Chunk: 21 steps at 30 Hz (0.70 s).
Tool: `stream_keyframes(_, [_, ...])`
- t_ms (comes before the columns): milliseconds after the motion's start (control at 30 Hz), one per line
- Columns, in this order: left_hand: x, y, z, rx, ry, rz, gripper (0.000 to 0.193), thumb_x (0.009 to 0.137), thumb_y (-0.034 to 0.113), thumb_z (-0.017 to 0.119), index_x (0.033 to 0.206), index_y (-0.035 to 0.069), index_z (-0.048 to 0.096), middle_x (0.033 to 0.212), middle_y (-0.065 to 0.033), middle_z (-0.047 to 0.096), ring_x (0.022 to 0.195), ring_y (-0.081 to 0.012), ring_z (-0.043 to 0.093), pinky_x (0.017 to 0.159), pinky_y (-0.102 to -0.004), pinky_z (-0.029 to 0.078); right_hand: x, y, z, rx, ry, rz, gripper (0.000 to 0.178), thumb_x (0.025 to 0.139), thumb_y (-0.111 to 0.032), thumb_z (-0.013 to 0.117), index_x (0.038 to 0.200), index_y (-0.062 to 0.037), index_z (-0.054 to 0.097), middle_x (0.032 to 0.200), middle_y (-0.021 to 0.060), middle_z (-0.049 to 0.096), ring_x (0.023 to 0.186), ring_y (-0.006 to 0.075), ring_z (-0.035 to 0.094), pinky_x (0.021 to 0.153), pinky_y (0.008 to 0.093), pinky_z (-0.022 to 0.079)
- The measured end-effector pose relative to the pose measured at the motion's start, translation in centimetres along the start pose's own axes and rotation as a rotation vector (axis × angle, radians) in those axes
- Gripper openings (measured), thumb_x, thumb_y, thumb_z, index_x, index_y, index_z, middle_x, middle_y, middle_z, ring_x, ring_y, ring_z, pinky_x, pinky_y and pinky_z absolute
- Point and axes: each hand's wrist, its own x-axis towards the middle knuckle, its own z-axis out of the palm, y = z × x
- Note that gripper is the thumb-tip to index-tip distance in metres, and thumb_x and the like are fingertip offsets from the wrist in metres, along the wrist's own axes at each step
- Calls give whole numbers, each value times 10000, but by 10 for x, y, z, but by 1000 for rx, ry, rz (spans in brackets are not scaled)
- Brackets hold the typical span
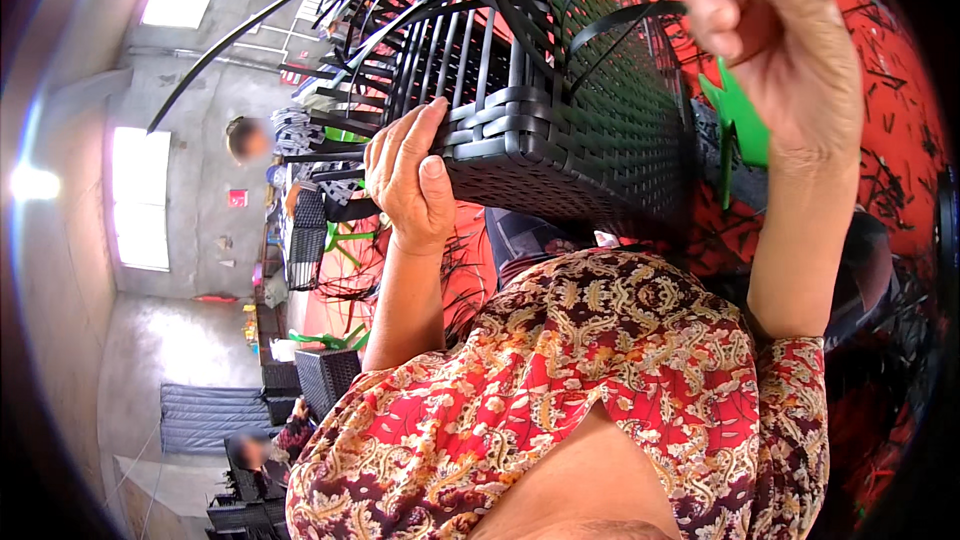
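Note:
A black woven plastic-rattan basket [600,155] is tilted on its side in front of me, with its tight weave facing right. Loose black strips fan out from its left and far sides. My left hand [410,175] grips the basket's near left corner, fingers over the edge and thumb along the side. Raised at the upper right, my right hand [785,50] has its fingers curled in a pinch on a thin black strip [612,48] that runs back to the basket. The fingertips are partly cut off by the frame's top edge.
A green plastic stool [745,130] stands right of the basket on the red floor [880,150], which is littered with black strip scraps. One long strip [230,35] arcs out left. Further left are more woven pieces [328,380] and two other people.

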Motion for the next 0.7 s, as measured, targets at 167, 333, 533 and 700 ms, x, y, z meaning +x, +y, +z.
stream_keyframes(167, [-5,-15,-22,-50,-93,-72,492,956,378,380,1064,-19,651,991,-159,656,900,-290,609,825,-365,426,-16,-14,-2,166,115,-22,285,929,-166,542,1138,28,537,785,25,446,702,134,429,598,221,363])
stream_keyframes(333, [5,-10,-37,-72,-145,-150,262,867,212,610,1052,40,680,1164,-151,598,1060,-274,555,927,-355,403,-22,-39,-15,-35,-43,-21,374,923,-154,538,1210,80,482,687,-4,387,723,103,338,617,223,270])
stream_keyframes(533, [66,11,-35,-255,-232,-262,177,801,109,658,953,31,702,1015,-110,659,879,-202,612,770,-288,474,-37,-40,11,-793,21,33,409,908,-179,559,1225,69,489,708,-15,478,615,41,381,587,175,303])
stream_keyframes(700, [100,3,-10,-393,-641,-578,149,819,89,663,939,3,683,883,-54,643,823,-101,573,737,-239,442,-28,-17,65,-957,67,228,234,855,-32,579,1081,13,621,626,-86,392,521,-7,348,472,169,243])
